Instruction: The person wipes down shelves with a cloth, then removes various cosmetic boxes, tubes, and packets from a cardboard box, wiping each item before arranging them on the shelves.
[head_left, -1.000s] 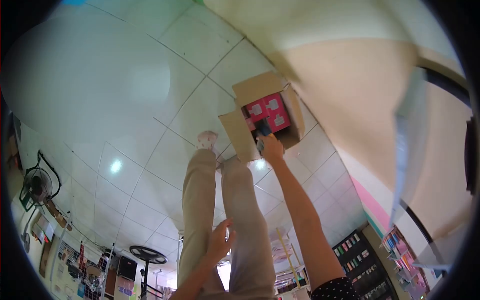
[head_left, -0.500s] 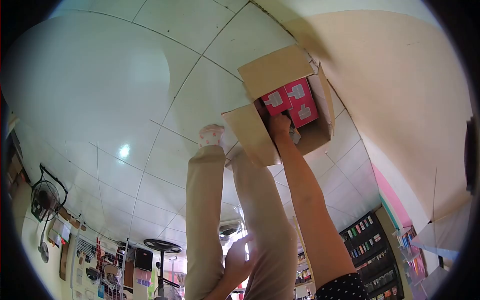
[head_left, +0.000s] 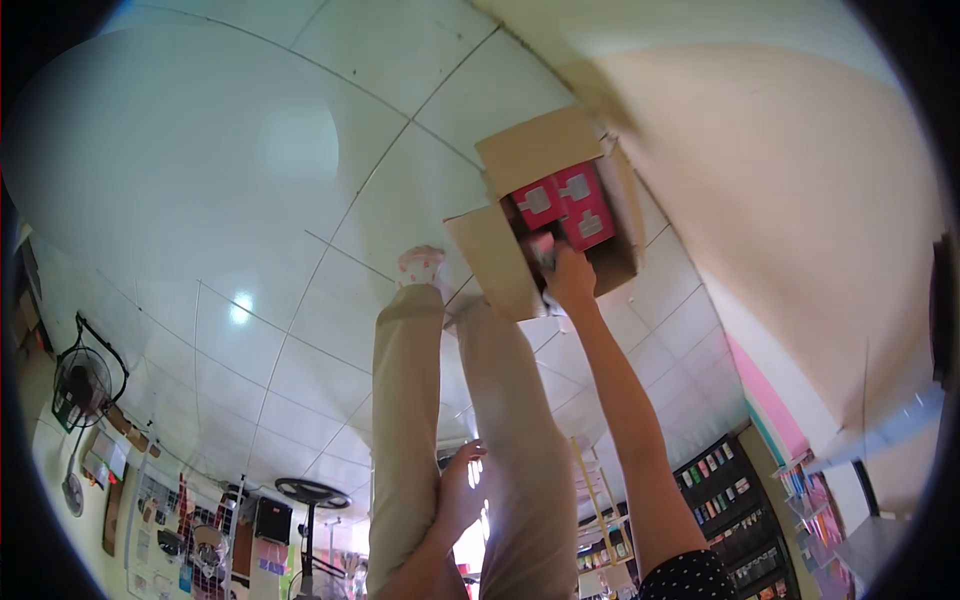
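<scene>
An open cardboard box (head_left: 540, 150) stands on the floor and holds red boxes (head_left: 587, 205) with pale printed shapes. My right hand (head_left: 572, 275) is over its near side, fingers closed on a small blurred item (head_left: 545, 248) with pinkish and dark parts; what it is I cannot make out. Lower down, my left hand (head_left: 462, 490) rests against my leg near the knee, fingers apart and partly in glare, with nothing visible in it.
My legs (head_left: 408, 380) and one patterned sock (head_left: 421, 265) stand left of the box. A wall (head_left: 740, 160) rises at the right. Fans (head_left: 85, 385), a black display rack (head_left: 735, 500) and a stool (head_left: 312, 492) appear around the lower edges.
My right hand has come up from deeper in the box, toward its near side, and the small item now shows in its fingers. My left hand has shifted slightly left and up.
</scene>
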